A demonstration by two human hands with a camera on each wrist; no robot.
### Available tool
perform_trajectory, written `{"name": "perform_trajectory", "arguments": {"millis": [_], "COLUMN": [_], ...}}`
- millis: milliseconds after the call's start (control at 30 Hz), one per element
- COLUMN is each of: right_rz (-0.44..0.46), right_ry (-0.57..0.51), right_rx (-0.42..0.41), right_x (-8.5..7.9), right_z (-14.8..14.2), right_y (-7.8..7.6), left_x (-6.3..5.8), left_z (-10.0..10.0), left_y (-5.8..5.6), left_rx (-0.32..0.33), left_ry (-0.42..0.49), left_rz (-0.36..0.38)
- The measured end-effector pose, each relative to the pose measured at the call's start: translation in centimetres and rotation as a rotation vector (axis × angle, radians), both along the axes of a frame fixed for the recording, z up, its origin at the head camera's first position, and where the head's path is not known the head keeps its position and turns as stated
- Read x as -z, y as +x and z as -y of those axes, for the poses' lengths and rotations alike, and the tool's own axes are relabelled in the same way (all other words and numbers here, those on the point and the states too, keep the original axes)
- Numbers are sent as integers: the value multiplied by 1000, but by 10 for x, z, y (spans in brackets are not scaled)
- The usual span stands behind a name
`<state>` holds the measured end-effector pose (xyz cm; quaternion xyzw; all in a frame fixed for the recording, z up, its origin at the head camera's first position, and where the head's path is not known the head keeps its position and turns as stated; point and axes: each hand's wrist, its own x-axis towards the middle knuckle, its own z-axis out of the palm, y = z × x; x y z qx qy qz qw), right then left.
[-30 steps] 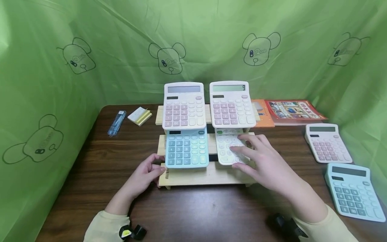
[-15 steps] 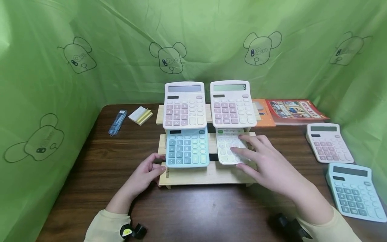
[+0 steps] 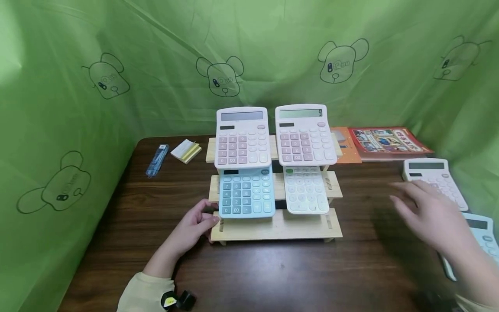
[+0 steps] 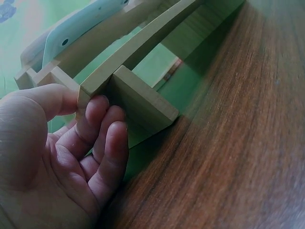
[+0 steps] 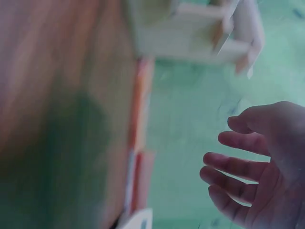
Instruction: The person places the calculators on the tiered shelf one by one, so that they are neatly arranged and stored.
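A tiered wooden rack [image 3: 273, 225] stands mid-table with calculators on its upper two tiers. Two white-and-pink calculators, one left [image 3: 241, 138] and one right [image 3: 306, 135], are on top; the right one displays a 9. Below them sit a blue calculator [image 3: 247, 193] and a white calculator [image 3: 306, 190]. My left hand [image 3: 193, 224] pinches the left end of the lowest shelf [image 4: 97, 78] between thumb and curled fingers. Blurred, my right hand [image 3: 438, 219] is above the table's right side with loosely bent fingers, holding nothing. It partly covers another pink calculator [image 3: 426, 167] and a blue one [image 3: 479, 225].
Behind the rack to the right lie an orange booklet [image 3: 345, 145] and a red illustrated book [image 3: 390, 141]. A blue packet [image 3: 157, 160] and a pad of sticky notes [image 3: 186, 151] lie at the back left. Green cloth [image 3: 156, 104] walls surround the table [image 3: 280, 277].
My right hand has left the white calculator on the middle tier and moved right, towards the two loose calculators. The left hand keeps its hold on the rack. The head view has shifted slightly.
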<state>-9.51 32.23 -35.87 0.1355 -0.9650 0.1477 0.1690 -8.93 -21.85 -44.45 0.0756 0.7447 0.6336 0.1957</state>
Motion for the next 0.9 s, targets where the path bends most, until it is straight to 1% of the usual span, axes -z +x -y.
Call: {"name": "perform_trajectory", "arguments": {"millis": [100,167,267,400,433,567,633,800,900], "right_rz": [59,92,146,208,225,279,287,316,361], "right_ry": [44,50,24,-32,-42,-92,-125,-169,-155], "right_rx": [80,121,199,318,336,375,380,404,434], "right_x": [12,20,33,51,54,65,69,72,73], "right_z": [-34,-54,-78,-103,-108,-122,-127,-135,-140], "right_y": [8,13,20,30,33,42,45,48,49], "left_x": [-1,-2,-3,-4,-4,-6,-7,-6,-5], "left_z": [1,1,2,1,1,0,-1,-2,-2], "left_y": [1,2,2,3,3,3,2,1,1], "left_rx": [5,4,1,-1,-3,-10,-11,-2,5], "left_ry": [-4,-7,-12,-13,-14,-20,-25,-23,-14], "left_rz": [-8,-8,-6,-9,-11,-18,-18,-18,-20]}}
